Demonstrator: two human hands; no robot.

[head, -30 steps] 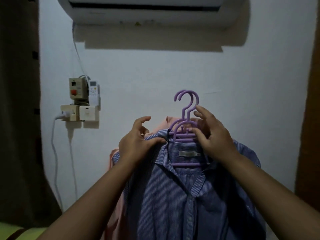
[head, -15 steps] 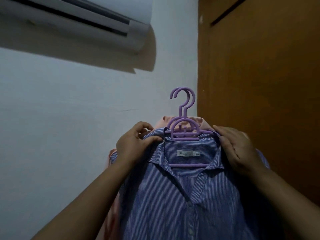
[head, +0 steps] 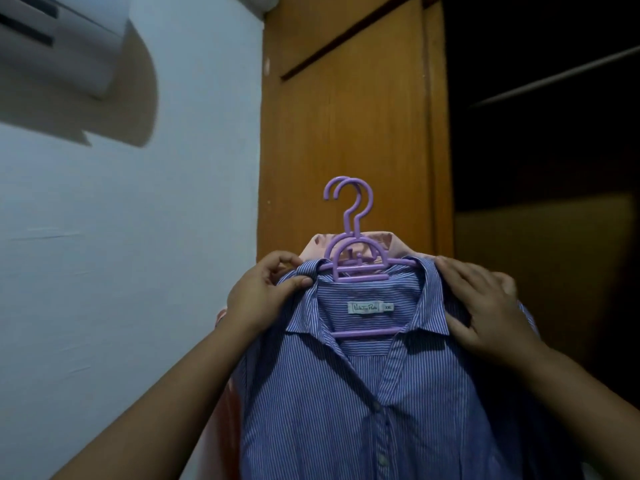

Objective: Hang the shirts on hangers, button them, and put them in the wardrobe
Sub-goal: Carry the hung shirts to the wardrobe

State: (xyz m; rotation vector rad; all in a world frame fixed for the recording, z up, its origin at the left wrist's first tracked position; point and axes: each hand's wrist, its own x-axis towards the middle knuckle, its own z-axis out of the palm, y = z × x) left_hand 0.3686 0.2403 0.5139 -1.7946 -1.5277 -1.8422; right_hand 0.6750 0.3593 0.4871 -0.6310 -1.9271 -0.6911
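Pinched between thumb and curled fingers, your left hand (head: pixel 263 296) had its grip clamped on the left collar and shoulder of the blue striped shirt (head: pixel 374 403), close beside the end of the purple hanger (head: pixel 360 268). That arm reached up from the lower left, wrist bent in toward the collar. The shirt hung on the hanger in front of you, collar spread, top unbuttoned, though lower placket buttons looked done up. Behind it a pink shirt (head: pixel 322 242) showed on a second purple hanger, the two hooks nearly overlapping. Your right hand (head: pixel 485 306) lay flatter on the right shoulder, fingers spread and bent over the cloth; whether it gripped or only pressed, I cannot tell. You seemed to be carrying both toward the wardrobe (head: pixel 346 116). Next, you probably needed to lift the hooks over the rail (head: pixel 561 76) in the dark opening at right.
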